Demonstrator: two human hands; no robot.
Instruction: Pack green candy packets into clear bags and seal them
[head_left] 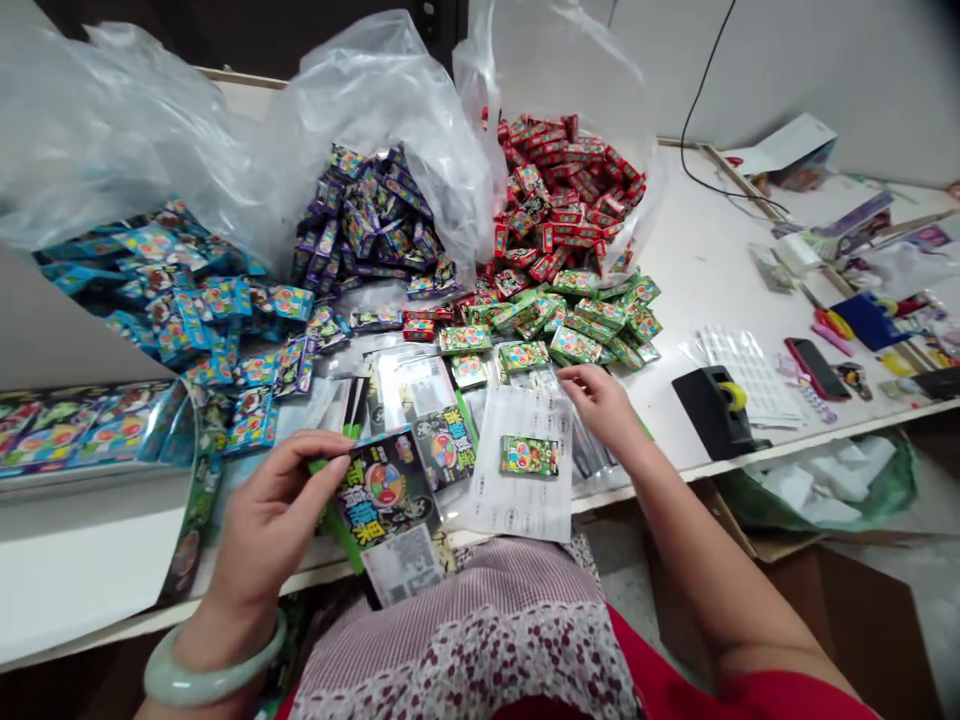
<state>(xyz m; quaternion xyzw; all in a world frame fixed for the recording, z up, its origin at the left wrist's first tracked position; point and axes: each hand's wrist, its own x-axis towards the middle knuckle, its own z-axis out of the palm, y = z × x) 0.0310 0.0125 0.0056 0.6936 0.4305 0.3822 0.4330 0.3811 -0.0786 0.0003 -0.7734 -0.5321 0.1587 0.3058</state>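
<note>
My left hand (277, 510) pinches the top left corner of a black printed packet (390, 490) with a coloured wheel, large characters and a clear lower window, tilted over the table's front edge. A similar black packet (444, 445) lies just behind it. To the right is a white printed sheet (517, 505) with one small green box (529, 456) lying flat on it. My right hand (600, 405) is at that sheet's upper right corner, fingers curled together; whatever is between them is too small to make out. Clear plastic sleeves (412, 375) lie beneath and behind.
Blue boxes (225, 297), purple boxes (367, 215) and red boxes (562, 180) spill from clear plastic bags (382, 70). Loose green boxes (600, 320) lie before the red ones. At right are a tape dispenser (712, 410) and phone (816, 367); a display carton (90, 430) stands left.
</note>
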